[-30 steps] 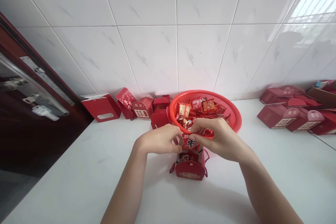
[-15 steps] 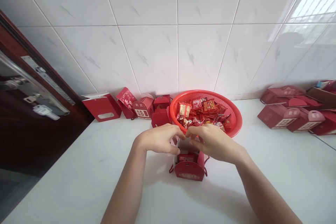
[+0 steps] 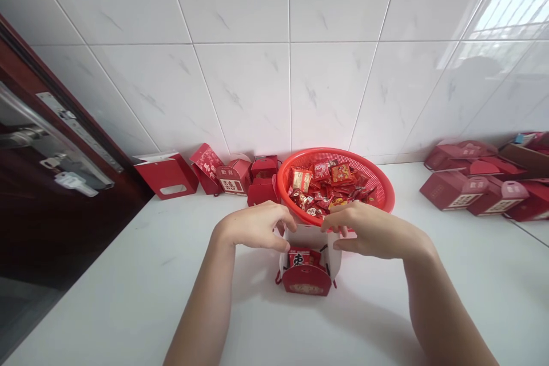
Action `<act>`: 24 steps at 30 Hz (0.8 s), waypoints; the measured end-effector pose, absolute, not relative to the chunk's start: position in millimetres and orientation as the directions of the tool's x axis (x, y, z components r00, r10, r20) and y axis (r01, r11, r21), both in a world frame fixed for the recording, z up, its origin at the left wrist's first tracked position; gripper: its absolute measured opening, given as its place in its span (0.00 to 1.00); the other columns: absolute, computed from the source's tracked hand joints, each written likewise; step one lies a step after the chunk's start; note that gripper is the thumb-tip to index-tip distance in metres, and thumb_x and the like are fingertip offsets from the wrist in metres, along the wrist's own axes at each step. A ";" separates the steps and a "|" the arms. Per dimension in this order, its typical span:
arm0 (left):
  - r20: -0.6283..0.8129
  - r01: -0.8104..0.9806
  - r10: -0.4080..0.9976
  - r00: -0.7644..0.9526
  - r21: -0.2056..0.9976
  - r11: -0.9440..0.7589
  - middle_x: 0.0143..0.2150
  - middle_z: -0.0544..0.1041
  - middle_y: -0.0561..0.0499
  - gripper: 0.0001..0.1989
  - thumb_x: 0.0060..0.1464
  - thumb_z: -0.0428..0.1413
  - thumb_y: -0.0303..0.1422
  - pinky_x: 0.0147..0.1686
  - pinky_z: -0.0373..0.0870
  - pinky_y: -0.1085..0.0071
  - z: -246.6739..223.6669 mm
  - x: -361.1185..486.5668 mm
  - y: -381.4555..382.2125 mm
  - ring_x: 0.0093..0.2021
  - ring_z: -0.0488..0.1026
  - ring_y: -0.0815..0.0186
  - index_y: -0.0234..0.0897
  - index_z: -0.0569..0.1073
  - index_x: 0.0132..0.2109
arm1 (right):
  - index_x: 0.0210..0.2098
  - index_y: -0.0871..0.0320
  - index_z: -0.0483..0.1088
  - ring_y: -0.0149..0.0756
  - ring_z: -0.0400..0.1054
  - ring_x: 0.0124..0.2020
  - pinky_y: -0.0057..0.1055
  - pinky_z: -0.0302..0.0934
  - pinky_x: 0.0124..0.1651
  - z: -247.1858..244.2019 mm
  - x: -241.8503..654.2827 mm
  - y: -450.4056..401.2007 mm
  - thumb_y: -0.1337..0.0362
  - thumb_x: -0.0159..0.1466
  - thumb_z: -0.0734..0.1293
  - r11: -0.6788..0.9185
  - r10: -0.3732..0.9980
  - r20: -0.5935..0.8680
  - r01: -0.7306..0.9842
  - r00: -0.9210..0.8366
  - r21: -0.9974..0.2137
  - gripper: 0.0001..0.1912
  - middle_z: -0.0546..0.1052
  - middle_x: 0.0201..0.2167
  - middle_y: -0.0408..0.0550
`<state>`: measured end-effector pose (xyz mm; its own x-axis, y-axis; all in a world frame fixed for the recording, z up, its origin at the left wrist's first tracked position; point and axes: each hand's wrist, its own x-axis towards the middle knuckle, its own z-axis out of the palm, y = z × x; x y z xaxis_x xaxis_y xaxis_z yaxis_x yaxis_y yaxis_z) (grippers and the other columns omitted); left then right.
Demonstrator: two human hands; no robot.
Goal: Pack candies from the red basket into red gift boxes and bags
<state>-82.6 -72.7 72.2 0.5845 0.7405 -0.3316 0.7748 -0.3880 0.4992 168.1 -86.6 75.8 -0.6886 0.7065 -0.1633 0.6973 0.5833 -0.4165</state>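
A small red gift box (image 3: 307,283) with red cord handles stands on the white counter, its top open and white lining showing. Inside it lie wrapped sweets (image 3: 299,257), one with a large dark character on red. My left hand (image 3: 261,226) is at the box's left side, thumb and fingers curved and apart. At the right flap is my right hand (image 3: 372,231), its fingers bent over the back right corner and the thumb apart from them, by the flap's upper edge. Whether the fingertips touch the flaps is hard to tell. Just behind stands a red plastic basket (image 3: 386,197) of wrapped sweets.
Several red boxes (image 3: 234,177) stand along the tiled wall on the left, with a red card piece with an oval slot (image 3: 165,174). More red boxes (image 3: 457,189) are grouped at the right. A dark door with keys (image 3: 75,182) is at the far left.
My right hand has moved to the right, away from my left hand. The box's right flap now leans outward, and the sweets inside show more clearly. My left hand has shifted slightly left.
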 end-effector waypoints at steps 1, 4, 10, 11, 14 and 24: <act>-0.333 0.777 0.741 0.582 0.496 -0.388 0.50 0.81 0.48 0.18 0.50 0.61 0.36 0.41 0.73 0.69 72.6 -83.0 -73.3 0.48 0.77 0.56 0.38 0.81 0.49 | 0.37 0.56 0.76 0.35 0.69 0.34 0.29 0.54 0.31 75.9 168.7 -86.5 0.73 0.63 0.67 0.586 0.699 -0.158 0.684 -0.698 -0.435 0.08 0.77 0.36 0.46; -0.327 0.769 0.741 0.587 0.513 -0.382 0.50 0.81 0.48 0.20 0.50 0.61 0.37 0.42 0.72 0.69 71.9 -81.5 -74.6 0.49 0.77 0.56 0.39 0.80 0.50 | 0.36 0.57 0.77 0.34 0.69 0.35 0.29 0.56 0.33 74.1 167.4 -85.6 0.73 0.64 0.66 0.617 0.648 -0.119 0.610 -0.752 -0.497 0.08 0.77 0.36 0.47; -0.354 0.804 0.761 0.543 0.480 -0.351 0.49 0.77 0.48 0.16 0.52 0.61 0.42 0.41 0.69 0.67 68.7 -68.3 -77.9 0.51 0.73 0.54 0.42 0.79 0.46 | 0.46 0.54 0.76 0.35 0.69 0.37 0.29 0.57 0.35 67.4 154.5 -82.0 0.76 0.61 0.66 0.641 0.561 -0.145 0.539 -0.815 -0.547 0.17 0.77 0.40 0.45; -0.366 0.819 0.768 0.525 0.464 -0.339 0.47 0.76 0.49 0.15 0.52 0.61 0.43 0.41 0.68 0.66 68.0 -65.8 -79.2 0.51 0.72 0.54 0.43 0.79 0.44 | 0.46 0.55 0.76 0.35 0.69 0.37 0.29 0.57 0.35 66.3 152.8 -81.6 0.76 0.60 0.66 0.625 0.569 -0.169 0.557 -0.805 -0.547 0.17 0.77 0.40 0.46; -0.376 0.846 0.792 0.480 0.436 -0.306 0.45 0.73 0.50 0.14 0.51 0.62 0.44 0.37 0.65 0.67 64.9 -58.3 -83.8 0.48 0.71 0.55 0.42 0.76 0.42 | 0.43 0.57 0.75 0.35 0.69 0.36 0.29 0.56 0.33 63.9 150.5 -81.1 0.76 0.60 0.65 0.604 0.585 -0.211 0.594 -0.783 -0.531 0.15 0.76 0.40 0.46; -0.367 0.907 0.845 0.388 0.316 -0.279 0.43 0.70 0.51 0.17 0.47 0.67 0.40 0.29 0.58 0.68 60.5 -33.4 -89.7 0.42 0.71 0.58 0.41 0.66 0.35 | 0.38 0.59 0.76 0.36 0.70 0.36 0.30 0.56 0.32 60.0 147.8 -81.7 0.76 0.60 0.66 0.607 0.580 -0.303 0.649 -0.756 -0.459 0.10 0.78 0.36 0.47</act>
<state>-33.4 -89.7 60.5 0.3885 0.8450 -0.3675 0.9066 -0.2794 0.3161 147.8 -81.7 60.0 -0.7562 0.5799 -0.3031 0.6492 0.6066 -0.4590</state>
